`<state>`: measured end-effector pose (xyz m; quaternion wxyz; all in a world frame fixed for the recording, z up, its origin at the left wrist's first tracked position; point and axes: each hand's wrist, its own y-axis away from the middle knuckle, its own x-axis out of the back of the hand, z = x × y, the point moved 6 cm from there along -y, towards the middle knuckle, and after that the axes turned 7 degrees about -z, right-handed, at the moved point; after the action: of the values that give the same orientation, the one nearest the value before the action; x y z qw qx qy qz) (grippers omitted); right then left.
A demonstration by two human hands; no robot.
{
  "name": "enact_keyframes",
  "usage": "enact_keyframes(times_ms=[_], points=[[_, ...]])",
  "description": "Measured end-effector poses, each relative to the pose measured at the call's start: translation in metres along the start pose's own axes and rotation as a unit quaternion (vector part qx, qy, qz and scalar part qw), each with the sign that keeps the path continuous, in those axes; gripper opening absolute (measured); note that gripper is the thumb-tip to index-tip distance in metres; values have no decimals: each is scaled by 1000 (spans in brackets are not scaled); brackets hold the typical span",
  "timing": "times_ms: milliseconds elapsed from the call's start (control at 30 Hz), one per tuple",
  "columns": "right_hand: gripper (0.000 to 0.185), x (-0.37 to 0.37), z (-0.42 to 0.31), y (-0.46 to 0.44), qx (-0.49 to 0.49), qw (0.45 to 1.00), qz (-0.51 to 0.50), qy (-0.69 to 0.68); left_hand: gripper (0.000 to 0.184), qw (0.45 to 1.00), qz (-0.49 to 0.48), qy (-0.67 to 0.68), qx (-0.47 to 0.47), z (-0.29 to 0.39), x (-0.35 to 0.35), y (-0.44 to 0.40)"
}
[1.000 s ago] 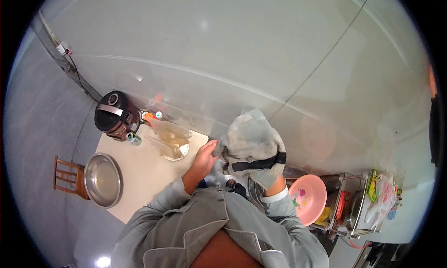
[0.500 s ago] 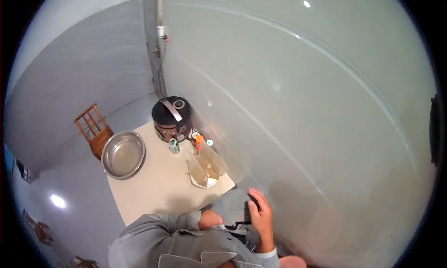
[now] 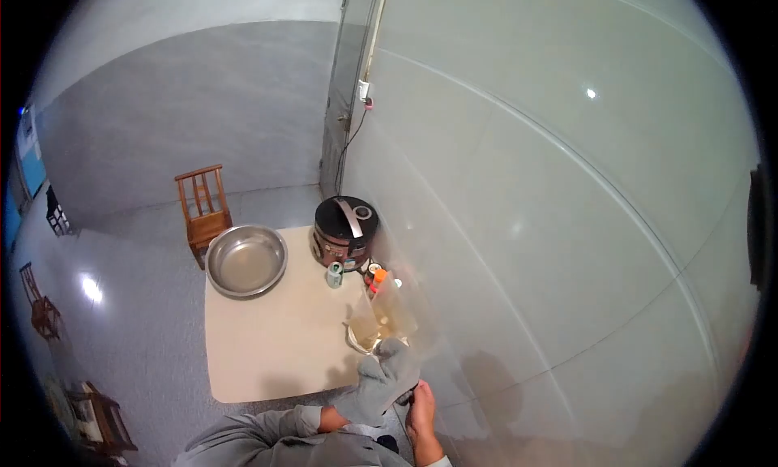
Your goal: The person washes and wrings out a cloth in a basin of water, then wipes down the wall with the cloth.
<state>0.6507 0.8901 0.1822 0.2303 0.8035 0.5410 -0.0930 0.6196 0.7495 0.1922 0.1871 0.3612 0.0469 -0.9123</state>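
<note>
Grey cloth (image 3: 381, 386), which looks like a raised trouser leg, reaches up to the near right corner of the table. My right hand (image 3: 421, 410) is at its right side, fingers bent against a small dark thing (image 3: 405, 396) that I cannot make out. Only the wrist and back part of my left hand (image 3: 332, 419) show, at the left of the grey cloth; its fingers are hidden. Just beyond the cloth stands an open, clear plastic bag or container (image 3: 391, 311) with something pale yellowish inside.
On the pale table (image 3: 275, 345) stand a wide steel basin (image 3: 247, 262), a dark rice cooker (image 3: 345, 228), a can (image 3: 335, 275) and an orange-capped bottle (image 3: 378, 279). A wooden chair (image 3: 204, 213) is behind the basin. A tiled wall (image 3: 527, 264) borders the right side.
My view has shifted, so the table and its things appear farther right and lower. The grey cloth now rises higher against the bag. My right hand has gone from spread fingers to bent ones.
</note>
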Motion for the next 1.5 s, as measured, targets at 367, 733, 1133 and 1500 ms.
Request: enact_keyframes(times_ms=[367, 733, 1133, 1500], points=[[18, -111, 50, 40, 14, 984, -106, 141, 42, 976, 80, -189, -73, 31, 34, 106], [32, -210, 104, 78, -189, 929, -133, -290, 43, 925, 133, -348, -80, 33, 52, 184], [33, -149, 99, 118, -144, 947, 119, -262, 45, 681, -45, -708, -180, 72, -7, 163], [28, -85, 95, 114, 81, 863, -33, -498, 47, 605, -116, -766, -182, 47, -52, 111]])
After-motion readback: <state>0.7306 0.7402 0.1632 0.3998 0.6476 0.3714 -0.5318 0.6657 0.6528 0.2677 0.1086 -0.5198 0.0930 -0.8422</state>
